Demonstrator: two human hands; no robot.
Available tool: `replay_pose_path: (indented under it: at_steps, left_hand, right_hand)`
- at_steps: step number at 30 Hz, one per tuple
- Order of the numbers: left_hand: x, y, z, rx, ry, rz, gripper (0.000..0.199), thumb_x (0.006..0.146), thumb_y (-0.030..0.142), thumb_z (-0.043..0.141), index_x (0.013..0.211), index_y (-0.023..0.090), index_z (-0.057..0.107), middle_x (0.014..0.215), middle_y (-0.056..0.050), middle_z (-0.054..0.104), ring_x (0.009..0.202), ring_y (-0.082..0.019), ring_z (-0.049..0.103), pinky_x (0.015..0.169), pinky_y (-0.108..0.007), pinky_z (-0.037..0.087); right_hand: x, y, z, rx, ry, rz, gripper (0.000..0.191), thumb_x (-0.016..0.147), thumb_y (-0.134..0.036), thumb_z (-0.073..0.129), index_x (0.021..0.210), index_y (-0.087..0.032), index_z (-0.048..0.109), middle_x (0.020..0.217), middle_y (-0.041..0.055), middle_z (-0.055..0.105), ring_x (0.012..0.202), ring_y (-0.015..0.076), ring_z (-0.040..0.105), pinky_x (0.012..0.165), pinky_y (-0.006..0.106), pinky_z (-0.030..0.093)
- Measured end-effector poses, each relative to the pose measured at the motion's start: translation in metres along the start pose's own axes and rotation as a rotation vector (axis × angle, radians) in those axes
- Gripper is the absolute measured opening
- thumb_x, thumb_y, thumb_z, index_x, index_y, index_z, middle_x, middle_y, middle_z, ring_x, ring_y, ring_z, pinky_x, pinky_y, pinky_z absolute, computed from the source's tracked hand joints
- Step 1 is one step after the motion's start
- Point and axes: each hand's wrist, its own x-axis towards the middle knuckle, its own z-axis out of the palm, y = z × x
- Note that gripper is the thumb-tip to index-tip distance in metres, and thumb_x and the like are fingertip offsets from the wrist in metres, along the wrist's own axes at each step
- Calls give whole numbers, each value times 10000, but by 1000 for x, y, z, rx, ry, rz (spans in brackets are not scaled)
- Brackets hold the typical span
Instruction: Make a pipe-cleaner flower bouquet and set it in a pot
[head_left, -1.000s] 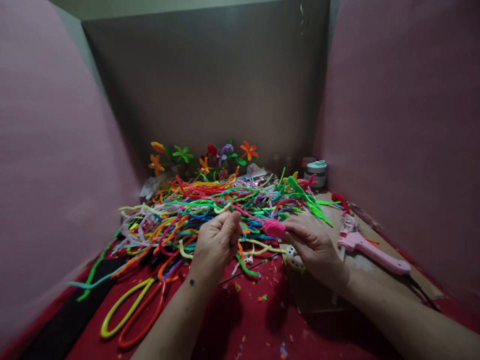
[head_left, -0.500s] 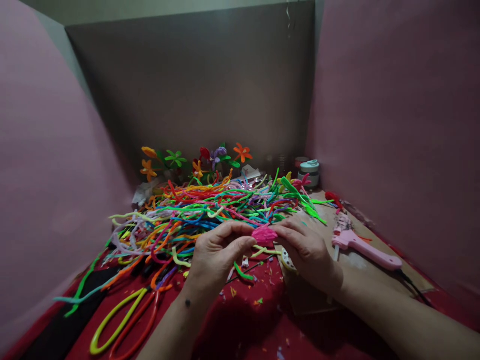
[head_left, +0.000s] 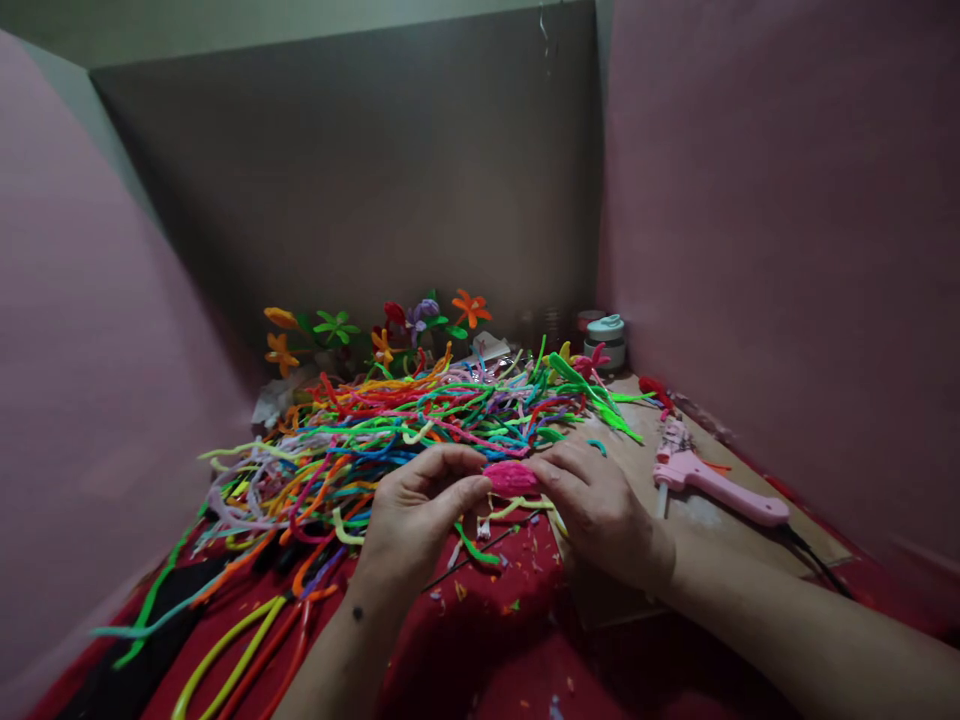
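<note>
A bright pink bundle of folded pipe cleaner (head_left: 510,479) is stretched between my two hands, just in front of the big pile. My left hand (head_left: 420,515) pinches its left end between thumb and fingers. On the right end, the fingertips of my right hand (head_left: 604,505) are closed. Below the bundle, a short green pipe cleaner (head_left: 475,547) and pale yellow pieces (head_left: 517,508) lie on the red cloth (head_left: 480,650). The right thumb is mostly hidden behind the fingers.
A heap of multicoloured pipe cleaners (head_left: 420,420) spreads ahead. Behind it stand pipe-cleaner flowers (head_left: 471,308) and a lidded jar (head_left: 604,343). A pink glue gun (head_left: 720,487) with a cord rests on cardboard (head_left: 697,540) at right. Yellow-handled (head_left: 217,650) and red-handled tools lie front left.
The pink bundle looks longer and smoother between my fingers. The whole view has shifted, so most things appear a little further left. Both hands keep their hold.
</note>
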Motion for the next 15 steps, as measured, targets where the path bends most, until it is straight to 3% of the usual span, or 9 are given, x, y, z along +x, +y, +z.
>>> replay_pose_path:
  at_steps: [2,5,15]
  left_hand:
    - [0,-4,0,-24,22,34,173,640,161,710,801,174,649,566,36,627,409,-70,529,362,-145,412]
    - [1,-8,-1,8,27,38,101,645,163,706,738,165,665,547,36,613,418,-66,529,369,-138,415]
    - [3,-3,1,74,13,-82,106,684,218,684,731,131,645,483,25,601,385,-75,520,372,-156,425]
  right_hand:
    - [1,0,1,15,-17,27,221,878,-101,390,943,-106,601,772,97,608,717,175,511,627,302,423]
    - [2,2,4,42,-30,47,247,885,-111,362,884,-106,608,749,99,600,705,173,511,617,292,429]
    - [1,3,5,217,-149,165,207,875,-117,398,867,-120,606,754,79,576,699,158,516,606,268,424]
